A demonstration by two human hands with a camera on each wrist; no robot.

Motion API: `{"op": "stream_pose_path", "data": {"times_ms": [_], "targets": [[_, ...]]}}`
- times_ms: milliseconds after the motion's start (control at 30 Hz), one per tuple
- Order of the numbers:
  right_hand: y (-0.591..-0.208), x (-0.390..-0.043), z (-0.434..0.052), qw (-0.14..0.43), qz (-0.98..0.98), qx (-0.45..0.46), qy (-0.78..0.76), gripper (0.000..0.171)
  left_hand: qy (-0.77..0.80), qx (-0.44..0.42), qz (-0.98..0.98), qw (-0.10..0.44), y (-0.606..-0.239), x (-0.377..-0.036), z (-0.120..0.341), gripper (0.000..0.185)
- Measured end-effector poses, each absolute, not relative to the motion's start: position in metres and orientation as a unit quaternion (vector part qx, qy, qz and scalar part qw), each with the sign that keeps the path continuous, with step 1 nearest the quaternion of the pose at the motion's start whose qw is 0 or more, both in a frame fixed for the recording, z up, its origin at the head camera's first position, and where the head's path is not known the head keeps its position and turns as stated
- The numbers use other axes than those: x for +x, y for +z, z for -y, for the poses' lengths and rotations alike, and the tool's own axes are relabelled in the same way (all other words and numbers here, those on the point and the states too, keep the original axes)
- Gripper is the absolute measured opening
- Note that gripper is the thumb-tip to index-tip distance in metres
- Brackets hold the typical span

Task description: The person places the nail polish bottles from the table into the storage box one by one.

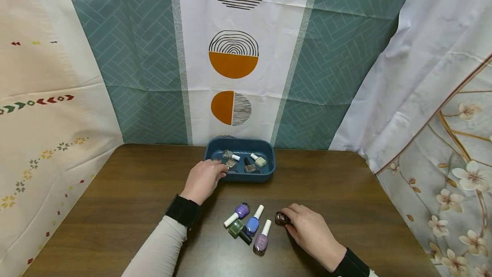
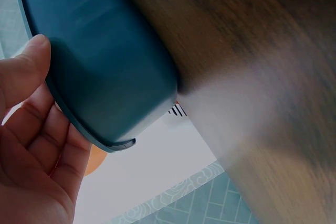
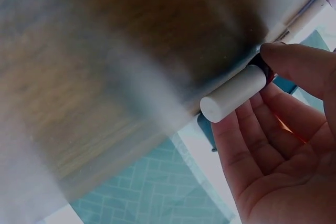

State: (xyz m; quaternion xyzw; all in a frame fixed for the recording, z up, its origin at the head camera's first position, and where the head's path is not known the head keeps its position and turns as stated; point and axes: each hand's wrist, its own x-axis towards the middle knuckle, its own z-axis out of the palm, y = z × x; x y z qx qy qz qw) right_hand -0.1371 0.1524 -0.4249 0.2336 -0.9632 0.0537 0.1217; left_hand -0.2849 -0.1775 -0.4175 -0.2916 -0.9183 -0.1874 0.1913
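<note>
My left hand (image 1: pixel 203 179) reaches to the left front corner of a blue tray (image 1: pixel 269 170) at the table's far edge. Its fingertips lie over the rim, close to a clear bottle (image 1: pixel 231 164). In the left wrist view the left hand (image 2: pixel 31 145) shows a loose palm and holds nothing, with the thumb against the tray's outer wall (image 2: pixel 105 61). My right hand (image 1: pixel 309 228) pinches a dark nail polish bottle (image 1: pixel 282 218) lying on the table. The right wrist view shows the bottle's white cap (image 3: pixel 233 95) between the thumb and fingers of the right hand (image 3: pixel 278 145).
Several nail polish bottles lie in a cluster between my hands: purple (image 1: pixel 241 211), blue (image 1: pixel 252 225), green (image 1: pixel 236 228) and mauve (image 1: pixel 261 242). More bottles lie in the tray, among them a pale green one (image 1: pixel 259 161). Patterned curtains enclose the brown wooden table (image 1: pixel 115 208).
</note>
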Motion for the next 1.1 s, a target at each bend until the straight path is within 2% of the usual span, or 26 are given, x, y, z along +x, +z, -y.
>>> {"op": "stream_pose_path", "data": {"times_ms": [233,667,867,1100], "targets": [[-0.415,-0.139,-0.153,0.158,0.956,0.242,0.053,0.04,-0.187,-0.293,0.918,0.191,-0.418,-0.284,0.178,0.008],[-0.394,-0.155,-0.151,0.178,0.954,0.236,0.044,0.041,-0.187,-0.293,0.918,0.189,-0.417,-0.284,0.177,0.008],[-0.384,-0.167,-0.147,0.169,0.958,0.228,0.049,0.042,-0.183,-0.295,0.917,0.198,-0.417,-0.284,0.177,0.008],[-0.371,-0.182,-0.143,0.204,0.95,0.235,0.037,0.044,-0.174,-0.297,0.917,0.203,-0.417,-0.284,0.177,0.006]]}}
